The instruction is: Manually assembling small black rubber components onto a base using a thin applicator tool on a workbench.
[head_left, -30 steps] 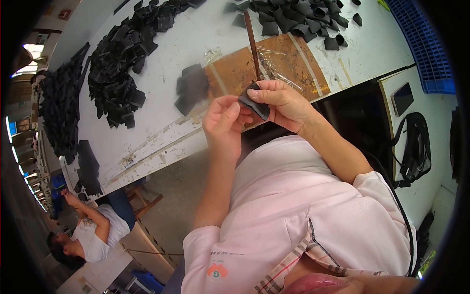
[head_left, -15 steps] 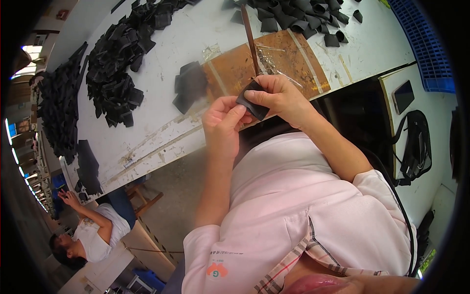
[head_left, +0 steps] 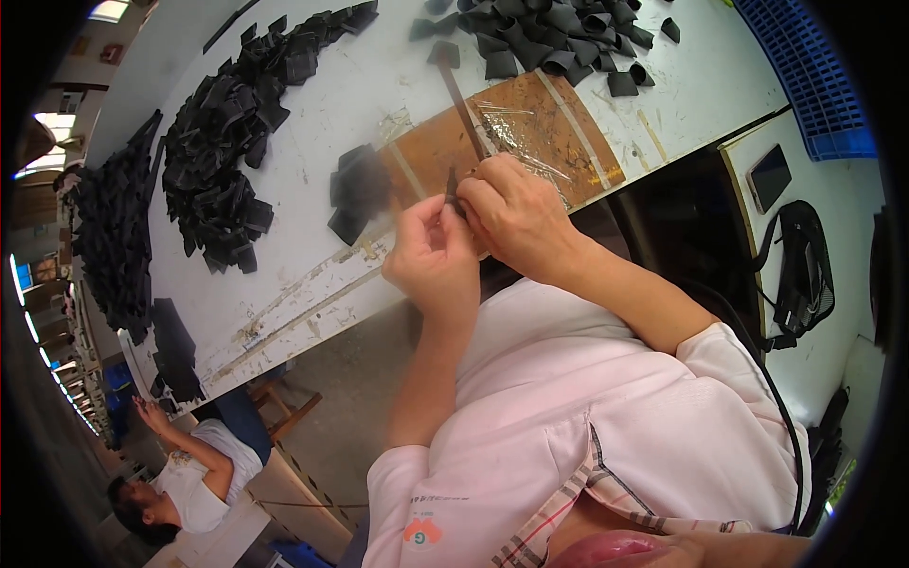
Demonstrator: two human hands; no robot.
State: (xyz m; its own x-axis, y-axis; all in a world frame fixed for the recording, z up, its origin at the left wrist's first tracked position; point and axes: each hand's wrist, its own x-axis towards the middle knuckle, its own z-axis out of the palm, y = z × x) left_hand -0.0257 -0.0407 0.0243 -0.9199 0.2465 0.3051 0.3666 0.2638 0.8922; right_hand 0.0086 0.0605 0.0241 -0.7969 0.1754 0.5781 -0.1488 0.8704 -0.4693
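Note:
A small black piece of sheet material [head_left: 454, 193], seen nearly edge-on, is pinched between my two hands above the table's near edge. My left hand [head_left: 431, 248] grips its lower left side with thumb and fingers. On the other side, my right hand [head_left: 519, 213] has its fingers bent over the piece and covers much of it. A long thin brown strip [head_left: 462, 106] runs up from beside my right fingers; whether they touch it I cannot tell. Beneath lies a worn brown board [head_left: 559, 133] with pale tape bands. Several flat black pieces [head_left: 355, 189] lie left of it.
Heaps of flat black pieces [head_left: 227, 133] cover the table's [head_left: 312, 123] left. Curled, tube-like black pieces [head_left: 559, 28] are piled at the far side. A blue crate [head_left: 805, 76] stands far right, near a phone [head_left: 769, 178] and black mesh bag [head_left: 803, 275]. Another person [head_left: 204, 473] sits lower left.
The black piece has turned from showing its broad face to nearly edge-on. My right hand has come down and closed over it; the left has shifted slightly. The whole view has shifted a little.

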